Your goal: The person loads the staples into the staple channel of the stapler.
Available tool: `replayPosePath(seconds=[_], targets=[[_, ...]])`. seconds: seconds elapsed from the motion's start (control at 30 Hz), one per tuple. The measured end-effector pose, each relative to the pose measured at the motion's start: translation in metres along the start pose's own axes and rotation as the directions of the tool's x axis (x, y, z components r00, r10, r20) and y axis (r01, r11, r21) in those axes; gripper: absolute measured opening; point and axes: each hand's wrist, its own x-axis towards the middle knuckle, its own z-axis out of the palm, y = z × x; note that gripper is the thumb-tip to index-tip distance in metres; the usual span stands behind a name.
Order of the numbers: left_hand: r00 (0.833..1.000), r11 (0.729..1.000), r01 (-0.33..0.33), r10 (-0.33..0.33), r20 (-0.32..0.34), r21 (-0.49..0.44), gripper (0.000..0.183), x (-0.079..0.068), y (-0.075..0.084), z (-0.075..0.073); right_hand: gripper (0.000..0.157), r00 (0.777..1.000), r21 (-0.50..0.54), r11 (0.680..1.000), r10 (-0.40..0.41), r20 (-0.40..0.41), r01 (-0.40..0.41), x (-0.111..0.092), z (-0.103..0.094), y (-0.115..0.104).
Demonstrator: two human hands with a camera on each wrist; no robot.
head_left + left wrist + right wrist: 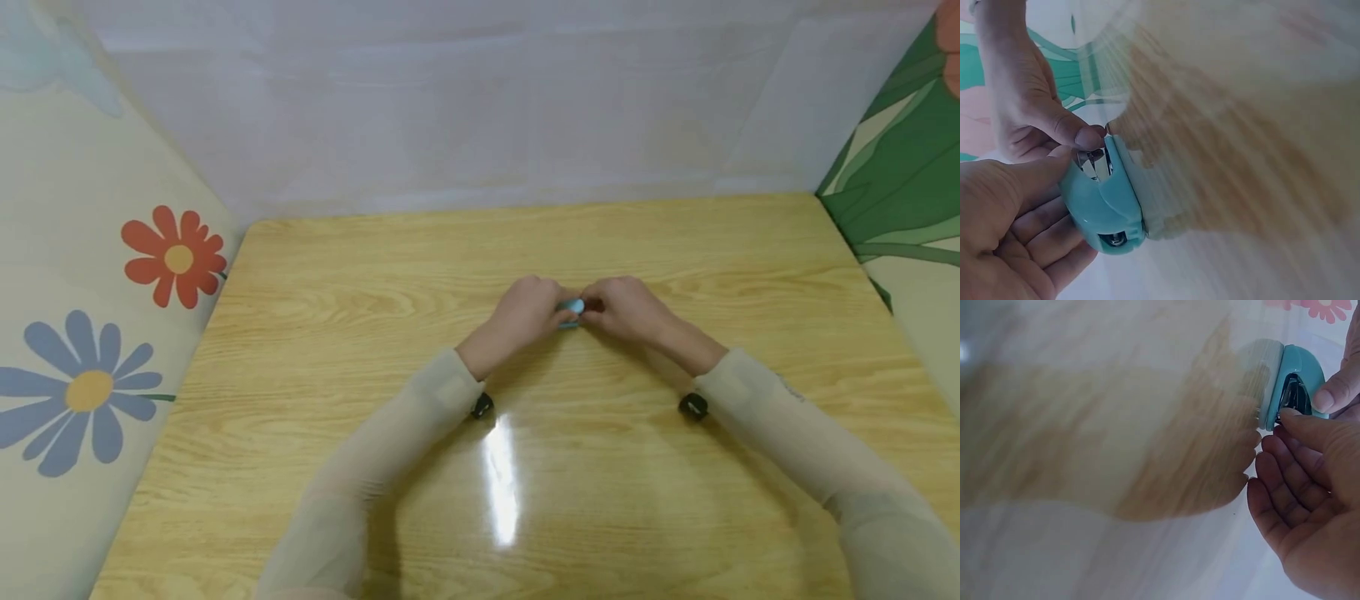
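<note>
A small teal stapler (572, 307) stands on the table between both hands, its body partly covered by fingers. My left hand (528, 308) holds it from the left, the thumb on its side near the metal part. In the left wrist view the stapler (1100, 197) shows bare metal at one end and a dark slot at the other. My right hand (626, 308) pinches the metal end between thumb and forefinger. The right wrist view shows that thumb at the stapler's (1304, 365) dark opening, with the other fingers loosely bent beneath.
A wood-grain table (337, 333) with a glossy surface lies under both arms. Black wrist cameras (693, 406) hang beneath the sleeves. A white cloth-like wall (450, 117) rises behind, and flower-patterned panels (90, 392) stand at the sides.
</note>
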Motion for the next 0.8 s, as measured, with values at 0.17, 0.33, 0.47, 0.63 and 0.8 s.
replayPosePath(seconds=[0.17,0.33,0.47,0.63,0.8], targets=[[1.000,1.000,-0.027,0.027,-0.015,-0.001,0.039,-0.003,-0.002,-0.001,0.021,1.000,-0.002,1.000,-0.010,-0.011,0.010,-0.001,0.003,0.002],[0.999,0.998,-0.040,0.039,-0.035,-0.042,0.038,-0.007,-0.004,-0.004,0.020,1.000,0.021,1.000,-0.006,0.004,0.006,-0.004,0.003,0.003],[0.998,0.997,-0.046,0.043,-0.050,-0.054,0.039,-0.009,-0.007,-0.001,0.020,1.000,0.023,1.000,-0.007,0.013,0.007,-0.005,0.002,0.003],[0.997,0.997,-0.035,0.030,-0.070,-0.062,0.043,-0.009,-0.008,0.001,0.019,1.000,0.021,1.000,-0.007,0.013,0.006,-0.006,0.002,0.003],[0.997,0.993,0.032,-0.039,-0.066,-0.111,0.055,-0.017,-0.009,-0.005,0.028,0.999,0.000,1.000,0.014,0.031,-0.014,-0.010,-0.004,0.006]])
